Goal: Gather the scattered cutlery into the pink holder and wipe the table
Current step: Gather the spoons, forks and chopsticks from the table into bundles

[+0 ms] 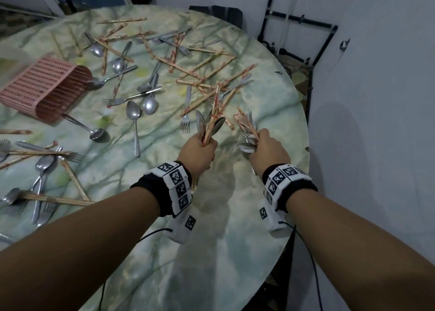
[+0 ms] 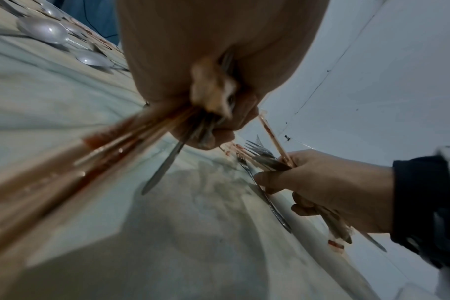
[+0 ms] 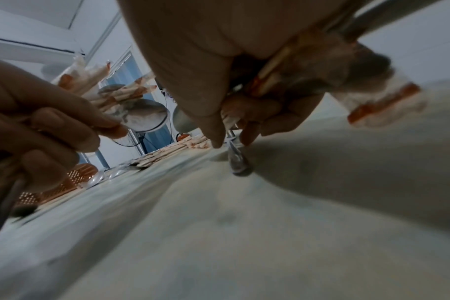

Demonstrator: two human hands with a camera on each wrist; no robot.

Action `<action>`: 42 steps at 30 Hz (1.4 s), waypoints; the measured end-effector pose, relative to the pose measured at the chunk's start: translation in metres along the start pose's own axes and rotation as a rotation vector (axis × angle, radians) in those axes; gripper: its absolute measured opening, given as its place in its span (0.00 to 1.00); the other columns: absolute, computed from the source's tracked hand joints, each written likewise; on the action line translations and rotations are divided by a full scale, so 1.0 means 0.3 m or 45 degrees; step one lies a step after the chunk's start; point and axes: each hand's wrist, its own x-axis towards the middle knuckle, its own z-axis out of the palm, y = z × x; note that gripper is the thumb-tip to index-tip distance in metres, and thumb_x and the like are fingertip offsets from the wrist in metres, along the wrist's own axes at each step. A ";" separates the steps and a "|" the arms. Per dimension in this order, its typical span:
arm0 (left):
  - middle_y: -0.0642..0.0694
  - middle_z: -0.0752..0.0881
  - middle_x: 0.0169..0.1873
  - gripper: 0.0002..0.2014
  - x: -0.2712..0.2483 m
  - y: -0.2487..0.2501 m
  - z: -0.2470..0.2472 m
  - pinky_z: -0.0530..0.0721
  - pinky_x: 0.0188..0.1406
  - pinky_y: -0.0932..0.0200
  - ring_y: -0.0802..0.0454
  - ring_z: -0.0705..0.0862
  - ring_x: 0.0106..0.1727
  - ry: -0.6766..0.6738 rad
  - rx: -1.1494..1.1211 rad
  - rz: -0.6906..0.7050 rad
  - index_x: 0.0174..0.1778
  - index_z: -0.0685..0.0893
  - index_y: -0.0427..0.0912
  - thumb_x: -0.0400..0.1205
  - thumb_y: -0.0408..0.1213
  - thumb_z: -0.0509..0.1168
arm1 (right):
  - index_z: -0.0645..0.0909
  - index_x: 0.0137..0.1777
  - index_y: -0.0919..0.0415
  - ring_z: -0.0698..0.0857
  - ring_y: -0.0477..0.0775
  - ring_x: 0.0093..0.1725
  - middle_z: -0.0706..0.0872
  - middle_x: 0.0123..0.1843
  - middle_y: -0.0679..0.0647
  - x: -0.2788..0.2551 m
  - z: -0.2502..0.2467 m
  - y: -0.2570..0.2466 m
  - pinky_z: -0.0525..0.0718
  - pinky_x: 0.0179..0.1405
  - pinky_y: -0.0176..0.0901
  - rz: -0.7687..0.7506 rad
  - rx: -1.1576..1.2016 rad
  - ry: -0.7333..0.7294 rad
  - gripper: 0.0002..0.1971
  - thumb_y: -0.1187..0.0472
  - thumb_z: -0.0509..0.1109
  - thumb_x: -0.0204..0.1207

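My left hand point(image 1: 200, 151) grips a bundle of spoons and wrapped chopsticks point(image 1: 210, 124), heads up, above the round table point(image 1: 211, 252). My right hand point(image 1: 266, 147) holds a second bundle of chopsticks, forks and spoons point(image 1: 246, 127) near the table's right edge. In the right wrist view its thumb and a finger pinch a metal handle point(image 3: 235, 160) that touches the table. The pink holder point(image 1: 44, 87) lies on its side at the far left, mouth facing right. Loose spoons point(image 1: 133, 115), forks point(image 1: 186, 120) and wrapped chopsticks point(image 1: 188, 70) lie scattered across the table.
A white wall point(image 1: 376, 99) stands close to the table's right edge, with a black metal frame point(image 1: 306, 28) behind the table. More cutlery point(image 1: 42, 169) is piled at the near left. Cables hang from both wrist cameras.
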 end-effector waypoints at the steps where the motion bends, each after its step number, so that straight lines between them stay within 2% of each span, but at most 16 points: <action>1: 0.48 0.76 0.25 0.05 -0.002 0.000 -0.002 0.77 0.29 0.55 0.50 0.74 0.25 -0.003 0.003 0.003 0.44 0.77 0.44 0.87 0.36 0.62 | 0.67 0.55 0.58 0.79 0.63 0.38 0.84 0.46 0.58 -0.005 0.001 -0.003 0.75 0.34 0.50 0.006 -0.006 0.002 0.19 0.46 0.71 0.81; 6: 0.48 0.73 0.24 0.08 -0.007 -0.007 -0.009 0.77 0.28 0.55 0.51 0.72 0.24 0.000 0.025 0.012 0.40 0.76 0.47 0.86 0.36 0.62 | 0.68 0.55 0.58 0.80 0.62 0.36 0.85 0.46 0.58 -0.015 0.006 -0.023 0.78 0.35 0.50 0.116 0.056 -0.052 0.19 0.46 0.72 0.80; 9: 0.48 0.75 0.26 0.07 -0.007 -0.017 0.001 0.79 0.32 0.52 0.50 0.74 0.26 0.013 0.065 0.004 0.42 0.77 0.44 0.84 0.40 0.65 | 0.76 0.61 0.60 0.86 0.63 0.48 0.88 0.54 0.57 -0.016 0.001 -0.019 0.86 0.47 0.51 0.259 0.274 -0.093 0.24 0.45 0.76 0.74; 10: 0.48 0.76 0.27 0.07 -0.008 -0.020 0.007 0.81 0.33 0.51 0.49 0.75 0.27 0.018 0.087 0.006 0.42 0.77 0.45 0.83 0.41 0.66 | 0.80 0.63 0.61 0.86 0.62 0.49 0.88 0.54 0.57 -0.018 -0.001 -0.010 0.84 0.48 0.48 0.294 0.319 -0.111 0.24 0.47 0.77 0.73; 13: 0.48 0.79 0.30 0.07 -0.017 -0.027 0.037 0.84 0.38 0.49 0.47 0.78 0.31 0.000 0.156 0.009 0.42 0.78 0.45 0.80 0.43 0.67 | 0.86 0.60 0.62 0.82 0.61 0.43 0.86 0.47 0.57 -0.040 -0.020 0.017 0.76 0.42 0.43 0.380 0.370 -0.146 0.19 0.50 0.75 0.75; 16: 0.46 0.80 0.35 0.06 -0.029 -0.025 0.077 0.80 0.37 0.51 0.46 0.79 0.35 -0.059 0.206 -0.023 0.49 0.76 0.46 0.81 0.42 0.66 | 0.84 0.58 0.62 0.84 0.64 0.47 0.86 0.47 0.58 -0.058 -0.028 0.030 0.80 0.44 0.46 0.442 0.423 -0.150 0.15 0.52 0.69 0.80; 19: 0.41 0.82 0.42 0.11 -0.038 -0.019 0.127 0.78 0.37 0.54 0.45 0.80 0.38 -0.154 0.321 -0.063 0.59 0.73 0.41 0.85 0.40 0.62 | 0.81 0.65 0.62 0.86 0.64 0.51 0.86 0.52 0.59 -0.081 -0.020 0.029 0.81 0.48 0.47 0.458 0.492 -0.179 0.15 0.57 0.66 0.82; 22: 0.36 0.85 0.49 0.19 -0.049 -0.014 0.176 0.85 0.45 0.49 0.40 0.85 0.48 -0.247 0.395 -0.087 0.62 0.74 0.38 0.81 0.47 0.62 | 0.80 0.66 0.62 0.85 0.64 0.52 0.86 0.55 0.60 -0.107 -0.013 0.021 0.78 0.48 0.45 0.473 0.487 -0.179 0.15 0.60 0.65 0.82; 24: 0.36 0.86 0.56 0.27 -0.047 -0.021 0.200 0.87 0.55 0.44 0.36 0.86 0.57 -0.278 0.501 -0.100 0.64 0.77 0.38 0.75 0.52 0.61 | 0.82 0.63 0.62 0.86 0.63 0.50 0.87 0.52 0.59 -0.121 -0.008 0.012 0.81 0.47 0.46 0.445 0.468 -0.194 0.14 0.60 0.67 0.80; 26: 0.36 0.81 0.66 0.27 -0.065 -0.006 0.218 0.82 0.63 0.46 0.34 0.82 0.65 -0.264 0.594 -0.121 0.72 0.74 0.37 0.81 0.49 0.63 | 0.84 0.61 0.60 0.88 0.63 0.51 0.89 0.51 0.59 -0.129 -0.002 0.006 0.86 0.50 0.49 0.399 0.449 -0.203 0.14 0.56 0.69 0.79; 29: 0.33 0.73 0.70 0.23 -0.078 -0.011 0.240 0.75 0.68 0.45 0.32 0.73 0.72 -0.160 0.878 -0.118 0.74 0.71 0.37 0.86 0.45 0.61 | 0.83 0.58 0.61 0.88 0.64 0.51 0.89 0.51 0.59 -0.143 0.003 -0.005 0.86 0.51 0.49 0.376 0.421 -0.164 0.15 0.51 0.71 0.77; 32: 0.33 0.73 0.69 0.21 -0.070 -0.019 0.226 0.77 0.66 0.44 0.33 0.74 0.70 -0.134 0.914 -0.038 0.72 0.73 0.38 0.86 0.44 0.61 | 0.81 0.65 0.57 0.84 0.67 0.59 0.84 0.59 0.61 -0.156 0.007 -0.006 0.85 0.63 0.57 0.388 0.412 -0.126 0.27 0.39 0.68 0.73; 35: 0.37 0.82 0.63 0.23 -0.051 -0.024 0.183 0.84 0.60 0.47 0.39 0.83 0.62 -0.206 0.735 0.001 0.72 0.74 0.39 0.84 0.44 0.69 | 0.82 0.66 0.59 0.73 0.70 0.69 0.70 0.69 0.64 -0.165 0.007 0.002 0.75 0.72 0.56 0.418 0.246 -0.151 0.22 0.44 0.62 0.82; 37: 0.42 0.86 0.57 0.19 -0.051 -0.026 0.159 0.85 0.56 0.50 0.43 0.86 0.57 -0.202 0.691 0.017 0.64 0.78 0.42 0.81 0.44 0.73 | 0.83 0.63 0.61 0.77 0.68 0.65 0.74 0.68 0.64 -0.168 0.010 0.009 0.79 0.68 0.55 0.394 0.278 -0.157 0.18 0.49 0.61 0.84; 40: 0.45 0.87 0.51 0.12 -0.050 -0.029 0.139 0.83 0.51 0.55 0.46 0.86 0.53 -0.160 0.682 0.022 0.52 0.81 0.46 0.80 0.45 0.75 | 0.84 0.58 0.62 0.88 0.64 0.49 0.88 0.53 0.63 -0.178 0.025 0.016 0.87 0.52 0.54 0.261 0.350 -0.190 0.13 0.55 0.64 0.85; 42: 0.42 0.88 0.46 0.10 -0.051 -0.033 0.126 0.85 0.51 0.53 0.41 0.88 0.51 -0.148 0.700 0.027 0.45 0.81 0.45 0.80 0.44 0.75 | 0.83 0.58 0.63 0.88 0.64 0.49 0.89 0.51 0.63 -0.182 0.026 0.011 0.87 0.51 0.54 0.218 0.322 -0.217 0.12 0.56 0.64 0.86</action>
